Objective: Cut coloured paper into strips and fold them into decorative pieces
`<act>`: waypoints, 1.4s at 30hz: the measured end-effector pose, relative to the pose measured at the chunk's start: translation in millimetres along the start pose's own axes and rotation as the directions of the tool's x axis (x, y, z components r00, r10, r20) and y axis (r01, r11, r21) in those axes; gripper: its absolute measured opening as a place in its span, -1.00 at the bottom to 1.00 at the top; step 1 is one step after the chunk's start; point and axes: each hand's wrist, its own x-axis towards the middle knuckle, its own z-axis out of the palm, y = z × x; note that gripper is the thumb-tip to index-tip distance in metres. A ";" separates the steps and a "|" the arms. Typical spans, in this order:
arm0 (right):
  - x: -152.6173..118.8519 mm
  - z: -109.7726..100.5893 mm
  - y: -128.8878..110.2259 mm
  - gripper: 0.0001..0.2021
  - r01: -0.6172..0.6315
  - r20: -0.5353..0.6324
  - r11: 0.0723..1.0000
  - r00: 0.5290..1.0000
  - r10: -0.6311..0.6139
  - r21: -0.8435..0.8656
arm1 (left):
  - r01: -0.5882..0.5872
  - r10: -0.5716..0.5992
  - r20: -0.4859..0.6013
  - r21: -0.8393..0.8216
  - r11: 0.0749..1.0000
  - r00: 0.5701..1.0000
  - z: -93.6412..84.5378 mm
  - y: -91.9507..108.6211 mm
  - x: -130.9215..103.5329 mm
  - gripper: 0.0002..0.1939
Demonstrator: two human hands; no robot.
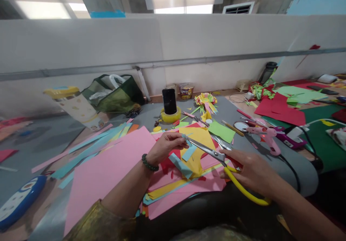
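Observation:
My left hand [169,146], with a dark beaded bracelet on the wrist, pinches a small piece of light blue paper [185,136]. The tips of the scissors [208,150] are at that piece, touching or very near it. My right hand [251,170] is closed round the scissors' handles, one loop of which is yellow. Beneath both hands lie light blue strips [180,165], a yellow sheet [202,136], and red and pink paper in a loose pile.
A large pink sheet [108,172] lies at left beside blue strips [92,149]. Behind the pile stand a phone [169,101] on a yellow roll and a paper flower [205,100]. A pink glue gun [267,136] with a cable lies at right. A tumbler [77,107] stands back left.

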 end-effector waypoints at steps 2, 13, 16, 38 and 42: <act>0.0 -0.2 -0.6 -0.56 -0.004 0.008 1.000 1.000 0.004 -0.003 | -0.010 0.009 0.008 0.029 1.000 1.000 -0.4 -0.7 0.4 -0.63; 0.7 1.8 -4.1 -0.55 -0.025 0.019 0.999 1.000 0.025 -0.029 | -0.045 0.045 -0.007 0.076 0.996 0.999 -0.1 0.4 -0.5 -0.62; 2.8 4.6 -4.7 -0.56 -0.015 0.007 1.000 1.000 0.015 -0.009 | -0.040 0.041 -0.019 0.081 0.996 0.999 0.5 0.9 -0.8 -0.63; 3.6 8.3 -4.0 -0.53 -0.016 0.013 1.000 1.000 0.016 0.009 | -0.099 0.111 -0.056 0.177 0.979 0.992 -0.7 0.8 -0.1 -0.70; 4.5 11.8 -3.9 -0.53 -0.006 -0.004 1.000 1.000 0.006 0.025 | -0.080 0.090 -0.044 0.186 0.979 0.995 -1.3 -1.7 0.2 -0.69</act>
